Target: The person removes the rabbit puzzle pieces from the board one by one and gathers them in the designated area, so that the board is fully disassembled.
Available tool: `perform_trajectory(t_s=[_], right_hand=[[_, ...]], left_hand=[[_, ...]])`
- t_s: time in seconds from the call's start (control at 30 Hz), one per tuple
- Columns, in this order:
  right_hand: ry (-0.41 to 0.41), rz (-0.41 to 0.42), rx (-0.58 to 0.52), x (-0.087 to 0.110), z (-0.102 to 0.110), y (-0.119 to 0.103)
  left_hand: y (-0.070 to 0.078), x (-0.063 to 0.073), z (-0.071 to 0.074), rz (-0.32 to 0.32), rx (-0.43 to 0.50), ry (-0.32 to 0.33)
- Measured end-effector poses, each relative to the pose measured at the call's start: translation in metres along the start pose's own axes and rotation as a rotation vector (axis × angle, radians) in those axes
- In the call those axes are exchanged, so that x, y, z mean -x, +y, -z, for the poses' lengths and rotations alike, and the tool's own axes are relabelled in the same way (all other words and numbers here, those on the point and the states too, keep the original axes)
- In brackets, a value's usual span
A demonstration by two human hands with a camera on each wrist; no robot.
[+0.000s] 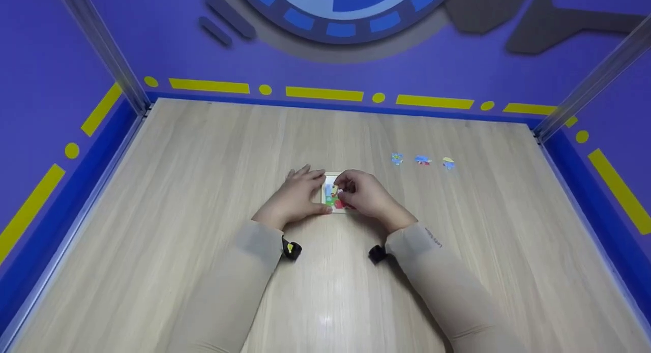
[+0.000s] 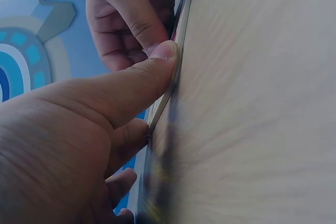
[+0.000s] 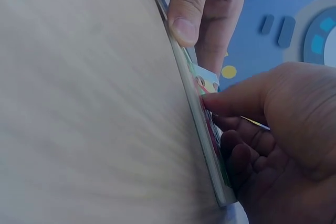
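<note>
L hand (image 1: 297,193) is spread wide at the left side of a small puzzle tray (image 3: 203,140), thumb on its near-left corner, fingertips by the far-left one. R hand (image 1: 363,190) is curled in narrow over the tray's right part, thumb & fingertips pinching a puzzle pc (image 3: 206,77), lt blue w/ some yellow, tilted up off the tray bed. Tray sits mid-table, btwn both hands: thin, flat, square-cornered, pale wood-look rim; inside, a bright picture in lt blue, green & red, right part hidden under R hand. Sleeves (image 1: 224,287) are beige, smooth cloth, sm lettering on the right cuff; a blk wrist device (image 1: 292,248) by the left cuff, another by the right. Farther off, to the right, 3 loose pcs (image 1: 422,160) in a row, knobbly jigsaw outlines: blue/green, blue/red, blue/yellow. Table (image 1: 203,154) is pale w/ streaky wood grain. Beyond, blue-purple panels (image 1: 325,68) w/ yellow dashes & dots, metal posts (image 1: 600,78) at the far-left & far-right corners.
</note>
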State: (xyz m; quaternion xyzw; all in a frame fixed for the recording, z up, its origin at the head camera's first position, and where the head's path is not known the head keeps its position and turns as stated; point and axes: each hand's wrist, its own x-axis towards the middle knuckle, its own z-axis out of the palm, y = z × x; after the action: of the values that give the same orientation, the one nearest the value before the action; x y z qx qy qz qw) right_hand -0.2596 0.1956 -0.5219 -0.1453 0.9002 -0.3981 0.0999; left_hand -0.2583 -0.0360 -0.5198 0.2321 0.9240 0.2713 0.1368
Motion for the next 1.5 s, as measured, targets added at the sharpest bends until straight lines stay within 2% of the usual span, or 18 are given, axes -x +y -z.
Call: perform_trajectory(t_s=[0.33,0.67,0.93,1.3,1.5], right_hand=[[-0.004,0.023,-0.003,0.000,0.001,0.002],[-0.024,0.042,0.047,0.003,0.000,0.003],[-0.045,0.030,0.052,0.003,0.002,0.002],[-0.142,-0.061,-0.063,0.008,0.030,-0.003],[-0.148,-0.086,-0.155,0.009,0.043,0.001]], left_hand=[[0.000,0.000,0.000,-0.011,0.002,0.013],[0.000,0.000,-0.001,-0.024,-0.008,0.010],[0.000,0.000,0.000,-0.020,-0.024,0.011],[0.001,0.000,0.000,0.008,-0.018,0.011],[0.001,0.000,0.000,0.014,-0.005,0.008]])
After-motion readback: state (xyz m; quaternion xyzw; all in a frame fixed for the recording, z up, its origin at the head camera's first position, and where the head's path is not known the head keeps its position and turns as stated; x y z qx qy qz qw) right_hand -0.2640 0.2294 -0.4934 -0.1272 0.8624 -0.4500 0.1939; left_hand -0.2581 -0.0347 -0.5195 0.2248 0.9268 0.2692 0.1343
